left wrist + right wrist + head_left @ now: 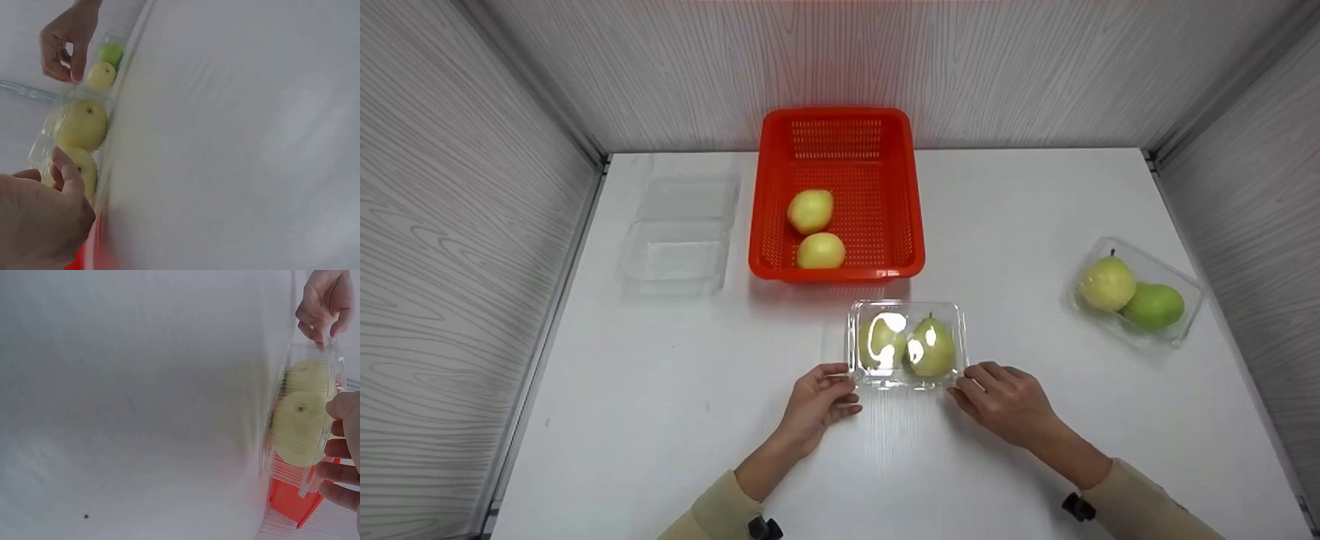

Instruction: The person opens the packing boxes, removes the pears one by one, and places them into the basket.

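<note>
A clear plastic clamshell box [906, 382] with two yellow-green pears [931, 346] inside stands in front of the basket, its lid down over them. At the box's near left corner, my left hand [819, 401] pinches the rim between thumb and fingers. My right hand [1005, 401] grips the near right corner, the thumb low and the fingers along the side. In the right wrist view, the right fingers [340, 450] lie along the box's rim, while the left hand [323, 306] holds the far end.
Behind the box, a red plastic basket [916, 225] holds two yellow-green fruits [811, 211]. An opened clear clamshell [675, 255] lies at the left. Toward the right edge, another clear box [1166, 274] contains a yellow pear [1108, 283] and a green fruit [1153, 306]. Panels surround the white table [660, 435].
</note>
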A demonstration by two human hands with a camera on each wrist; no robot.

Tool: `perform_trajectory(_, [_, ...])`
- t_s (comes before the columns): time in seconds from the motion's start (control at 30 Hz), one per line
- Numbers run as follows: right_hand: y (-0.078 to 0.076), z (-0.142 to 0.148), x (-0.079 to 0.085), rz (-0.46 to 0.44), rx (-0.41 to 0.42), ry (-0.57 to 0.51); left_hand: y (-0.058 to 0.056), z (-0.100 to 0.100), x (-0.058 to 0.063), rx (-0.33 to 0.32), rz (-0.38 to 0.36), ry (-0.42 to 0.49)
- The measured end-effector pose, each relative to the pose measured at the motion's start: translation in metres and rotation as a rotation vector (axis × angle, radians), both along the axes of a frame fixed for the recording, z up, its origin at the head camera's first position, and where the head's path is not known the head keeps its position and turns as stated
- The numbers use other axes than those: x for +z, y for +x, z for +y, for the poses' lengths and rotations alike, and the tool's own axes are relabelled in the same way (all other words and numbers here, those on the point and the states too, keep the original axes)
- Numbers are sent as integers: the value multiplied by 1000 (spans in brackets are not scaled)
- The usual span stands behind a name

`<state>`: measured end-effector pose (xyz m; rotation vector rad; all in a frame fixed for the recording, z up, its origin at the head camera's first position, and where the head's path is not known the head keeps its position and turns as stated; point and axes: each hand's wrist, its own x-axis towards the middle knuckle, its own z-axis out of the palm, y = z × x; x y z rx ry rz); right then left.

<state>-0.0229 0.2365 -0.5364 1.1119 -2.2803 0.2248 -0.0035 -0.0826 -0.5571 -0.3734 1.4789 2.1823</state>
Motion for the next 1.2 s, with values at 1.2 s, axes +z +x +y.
perform_trajectory(1.2, [-3,1,-2,34,25,-22,14,69,-5,-92,-74,6])
